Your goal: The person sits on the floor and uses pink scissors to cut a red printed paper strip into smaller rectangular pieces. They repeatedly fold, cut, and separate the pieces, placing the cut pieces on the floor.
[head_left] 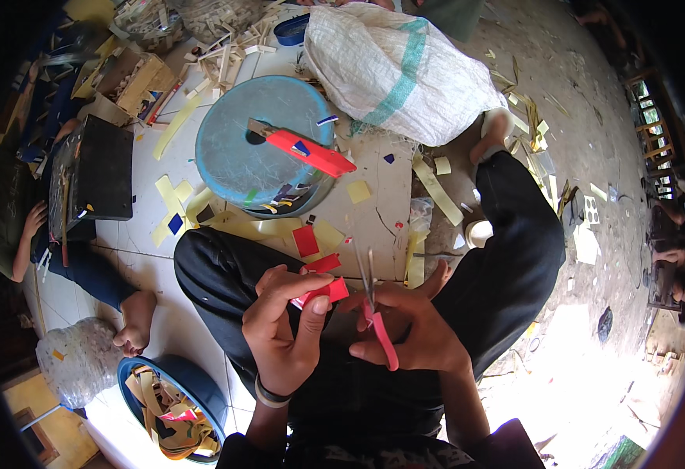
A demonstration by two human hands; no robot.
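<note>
Between the thumb and fingers of my left hand (287,332) is a small folded red piece (323,294) with white edges; its material I cannot make out. My right hand (416,328) grips pink-handled scissors (381,336), their blades pointing up and away from me, just right of the red piece and apart from it. Past my left hand lie a red scrap (305,241) and other small red bits. Farther off, a red-handled box cutter (311,152) rests on an upturned blue round tub (229,141).
A white sack (405,74) with a green stripe lies at the far side. Yellow scraps (174,195) litter the tiles. Near left stand a blue basin (217,391) of strips and a filled plastic bag (80,359). Another person's foot (135,320) and a black box (104,168) are at left.
</note>
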